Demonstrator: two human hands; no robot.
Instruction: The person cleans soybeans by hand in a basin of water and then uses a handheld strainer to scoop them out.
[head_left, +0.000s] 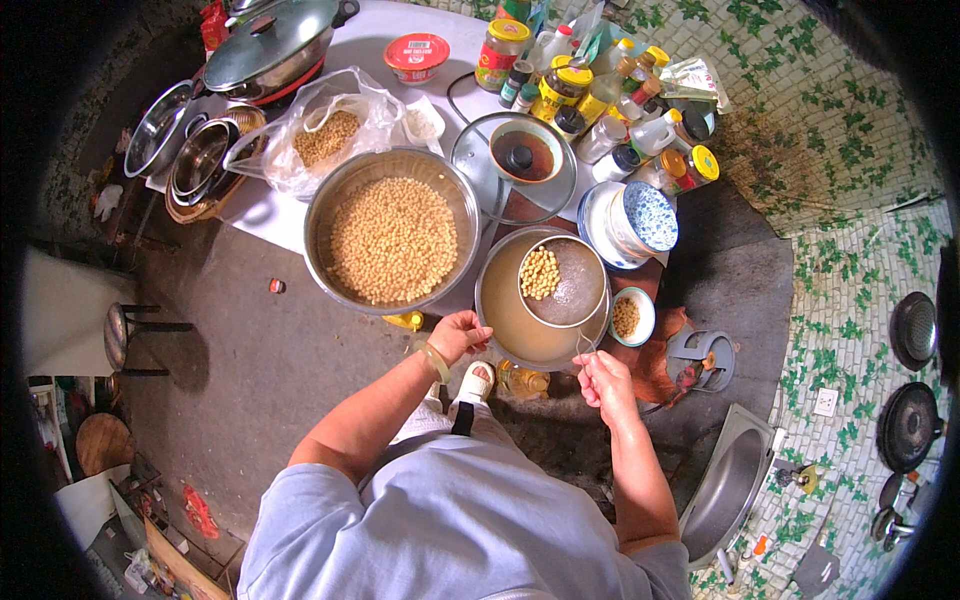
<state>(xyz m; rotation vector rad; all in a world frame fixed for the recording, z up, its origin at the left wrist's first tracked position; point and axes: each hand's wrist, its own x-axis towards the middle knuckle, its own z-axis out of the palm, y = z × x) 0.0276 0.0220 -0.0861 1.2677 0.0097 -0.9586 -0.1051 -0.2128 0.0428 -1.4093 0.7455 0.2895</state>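
Observation:
My right hand (604, 379) grips the wire handle of a round mesh strainer (574, 289), which holds a small heap of soybeans (540, 274) on its left side. The strainer is over a metal pot (499, 349) of cloudy tan liquid (502, 315). My left hand (459, 336) pinches the pot's left rim. To the left stands a large steel basin (316, 281) with many pale soybeans (394, 240). A small bowl (646, 322) with a few beans sits right of the pot.
Behind the basin, a plastic bag (281, 161) holds more beans. A glass lid (465, 157) with a bowl of dark liquid on it lies behind the pot, beside stacked bowls (651, 217) and several jars and bottles (562, 86). A sink (724, 487) is at the lower right.

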